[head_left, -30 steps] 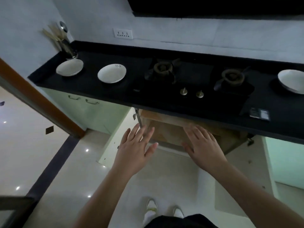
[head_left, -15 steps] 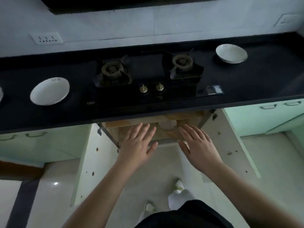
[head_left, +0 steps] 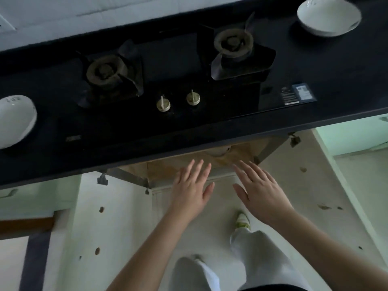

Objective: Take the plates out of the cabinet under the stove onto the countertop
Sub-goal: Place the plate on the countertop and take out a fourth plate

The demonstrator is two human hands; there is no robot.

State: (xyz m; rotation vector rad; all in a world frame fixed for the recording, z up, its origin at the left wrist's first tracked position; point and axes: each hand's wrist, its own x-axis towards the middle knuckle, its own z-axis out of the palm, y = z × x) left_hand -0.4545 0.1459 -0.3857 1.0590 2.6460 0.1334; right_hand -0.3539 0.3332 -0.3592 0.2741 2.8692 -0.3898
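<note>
Left hand (head_left: 192,191) and right hand (head_left: 259,192) spread flat, empty, just before open cabinet (head_left: 168,169); possibly a plate (head_left: 219,151) inside, under surface (head_left: 315,59) edge.

I am standing in front of the countertop (head_left: 315,66), with the stove (head_left: 172,66) set into it straight ahead of me. One plate (head_left: 328,15) is sitting on the countertop to the right of the stove, another plate (head_left: 14,120) to its left. The cabinet (head_left: 189,164) is lying open below the stove, a third plate (head_left: 219,151) resting inside it. My left hand (head_left: 192,190) and right hand (head_left: 260,192) are hovering side by side before the opening.
</note>
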